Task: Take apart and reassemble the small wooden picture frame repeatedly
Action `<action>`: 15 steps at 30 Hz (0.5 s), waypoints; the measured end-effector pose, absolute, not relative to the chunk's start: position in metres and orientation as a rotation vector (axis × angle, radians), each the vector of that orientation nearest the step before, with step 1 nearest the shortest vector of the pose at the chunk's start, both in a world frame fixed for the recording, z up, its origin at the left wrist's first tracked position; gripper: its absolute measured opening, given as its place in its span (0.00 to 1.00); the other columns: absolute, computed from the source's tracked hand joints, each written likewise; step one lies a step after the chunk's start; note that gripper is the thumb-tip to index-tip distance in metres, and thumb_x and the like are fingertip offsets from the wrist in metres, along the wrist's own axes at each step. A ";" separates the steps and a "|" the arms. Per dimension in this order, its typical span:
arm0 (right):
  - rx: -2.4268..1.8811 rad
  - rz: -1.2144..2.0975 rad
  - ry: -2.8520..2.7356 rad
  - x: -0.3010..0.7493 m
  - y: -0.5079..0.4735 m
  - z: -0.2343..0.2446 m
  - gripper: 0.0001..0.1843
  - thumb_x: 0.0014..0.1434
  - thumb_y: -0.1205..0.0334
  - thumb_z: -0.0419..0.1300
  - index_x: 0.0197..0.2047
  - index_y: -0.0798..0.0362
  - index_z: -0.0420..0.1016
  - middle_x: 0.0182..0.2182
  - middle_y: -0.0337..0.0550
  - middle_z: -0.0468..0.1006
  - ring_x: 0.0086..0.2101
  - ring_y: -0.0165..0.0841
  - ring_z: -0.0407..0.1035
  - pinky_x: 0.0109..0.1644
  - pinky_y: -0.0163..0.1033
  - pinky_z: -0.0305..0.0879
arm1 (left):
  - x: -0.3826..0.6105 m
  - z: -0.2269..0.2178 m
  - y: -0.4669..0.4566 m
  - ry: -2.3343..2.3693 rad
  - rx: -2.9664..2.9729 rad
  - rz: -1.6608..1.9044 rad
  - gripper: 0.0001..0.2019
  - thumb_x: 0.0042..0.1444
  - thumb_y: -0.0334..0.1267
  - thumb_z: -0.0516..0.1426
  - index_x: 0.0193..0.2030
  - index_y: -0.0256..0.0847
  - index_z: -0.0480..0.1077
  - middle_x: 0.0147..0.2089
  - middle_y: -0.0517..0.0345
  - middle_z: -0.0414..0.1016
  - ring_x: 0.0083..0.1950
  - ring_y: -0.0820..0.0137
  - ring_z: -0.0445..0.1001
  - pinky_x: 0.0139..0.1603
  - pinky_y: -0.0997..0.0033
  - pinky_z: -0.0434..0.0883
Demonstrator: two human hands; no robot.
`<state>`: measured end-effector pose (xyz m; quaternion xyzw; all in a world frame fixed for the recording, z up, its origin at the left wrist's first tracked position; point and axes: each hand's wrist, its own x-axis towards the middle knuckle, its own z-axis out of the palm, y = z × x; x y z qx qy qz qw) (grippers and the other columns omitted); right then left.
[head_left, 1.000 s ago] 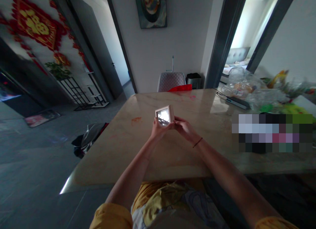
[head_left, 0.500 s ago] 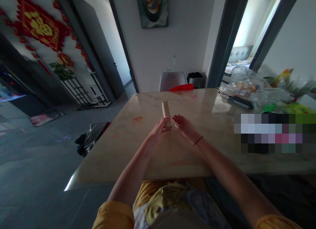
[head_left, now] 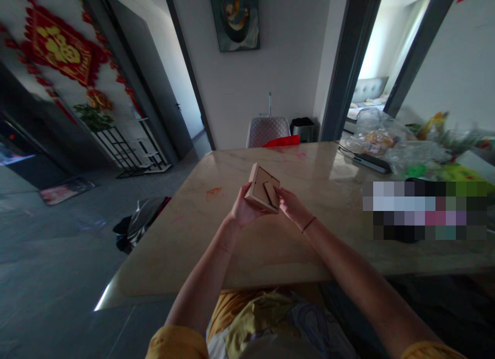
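Above the middle of the table I see a small light-wood picture frame [head_left: 261, 182], tilted, with its back turned up. A narrow stand leg [head_left: 269, 194] and dark slots show on that back. My left hand [head_left: 246, 208] is wrapped around the frame's left side and lower edge. On the right side my right hand [head_left: 290, 201] has its fingers closed at the edge beside the stand leg; the fingertips are partly hidden. The front of the frame faces away from me.
The marble-look table [head_left: 185, 256] carries orange marks on the left. Plastic bags [head_left: 381, 134] and a dark flat device [head_left: 372, 162] lie at the right, near a blurred-out patch. A quilted chair [head_left: 268, 131] stands behind the far edge. A dark bag [head_left: 145, 219] is on the floor left.
The frame has turned from edge-on to showing its back. My right hand, apart from it before, has come in and touches its right side.
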<state>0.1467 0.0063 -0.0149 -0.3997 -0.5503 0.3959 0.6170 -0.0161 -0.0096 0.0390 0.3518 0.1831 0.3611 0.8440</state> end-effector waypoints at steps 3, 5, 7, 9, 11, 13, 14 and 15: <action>-0.858 1.142 -1.059 0.147 0.011 -0.016 0.11 0.53 0.54 0.58 0.35 0.51 0.75 0.34 0.49 0.79 0.39 0.39 0.74 0.45 0.46 0.71 | -0.018 0.035 -0.005 0.366 0.759 0.734 0.29 0.60 0.54 0.44 0.58 0.32 0.64 0.50 0.42 0.74 0.50 0.55 0.73 0.53 0.50 0.66; -0.833 1.172 -1.000 0.148 0.015 -0.018 0.11 0.53 0.53 0.58 0.35 0.51 0.75 0.36 0.49 0.79 0.41 0.38 0.74 0.47 0.46 0.70 | -0.019 0.032 -0.002 0.397 0.772 0.734 0.29 0.61 0.54 0.44 0.58 0.32 0.63 0.50 0.41 0.74 0.50 0.56 0.73 0.54 0.51 0.66; -0.824 1.161 -0.961 0.149 0.018 -0.019 0.11 0.52 0.54 0.59 0.35 0.50 0.74 0.38 0.48 0.79 0.42 0.38 0.74 0.48 0.44 0.70 | -0.021 0.029 0.001 0.459 0.780 0.749 0.28 0.62 0.53 0.44 0.58 0.31 0.63 0.48 0.41 0.75 0.48 0.57 0.74 0.54 0.52 0.66; -0.825 1.161 -0.918 0.151 0.020 -0.019 0.10 0.50 0.55 0.60 0.35 0.50 0.74 0.38 0.47 0.79 0.43 0.37 0.74 0.48 0.43 0.70 | -0.022 0.029 0.003 0.517 0.787 0.763 0.28 0.63 0.51 0.44 0.58 0.30 0.63 0.45 0.40 0.76 0.46 0.58 0.75 0.54 0.53 0.67; -0.826 1.174 -0.884 0.154 0.020 -0.017 0.11 0.49 0.54 0.62 0.35 0.51 0.75 0.37 0.46 0.80 0.42 0.37 0.74 0.47 0.42 0.71 | -0.023 0.031 0.002 0.567 0.793 0.779 0.26 0.63 0.50 0.44 0.56 0.29 0.65 0.43 0.41 0.77 0.44 0.59 0.76 0.52 0.54 0.69; -0.825 1.187 -0.866 0.158 0.020 -0.015 0.14 0.46 0.53 0.64 0.35 0.51 0.75 0.37 0.46 0.80 0.42 0.37 0.74 0.47 0.42 0.71 | -0.023 0.034 0.001 0.623 0.801 0.806 0.23 0.64 0.47 0.45 0.53 0.30 0.67 0.42 0.43 0.77 0.41 0.62 0.76 0.50 0.56 0.71; -0.822 1.183 -0.866 0.159 0.019 -0.014 0.16 0.46 0.52 0.65 0.36 0.51 0.75 0.38 0.45 0.80 0.42 0.37 0.74 0.47 0.42 0.71 | -0.023 0.036 0.001 0.652 0.808 0.827 0.21 0.64 0.46 0.46 0.52 0.30 0.68 0.41 0.44 0.77 0.40 0.63 0.76 0.49 0.57 0.72; -0.820 1.172 -0.875 0.161 0.019 -0.012 0.17 0.45 0.52 0.65 0.37 0.52 0.75 0.39 0.45 0.80 0.42 0.38 0.74 0.47 0.43 0.71 | -0.023 0.037 0.000 0.683 0.819 0.851 0.19 0.64 0.44 0.47 0.50 0.31 0.69 0.41 0.45 0.77 0.39 0.65 0.76 0.48 0.58 0.72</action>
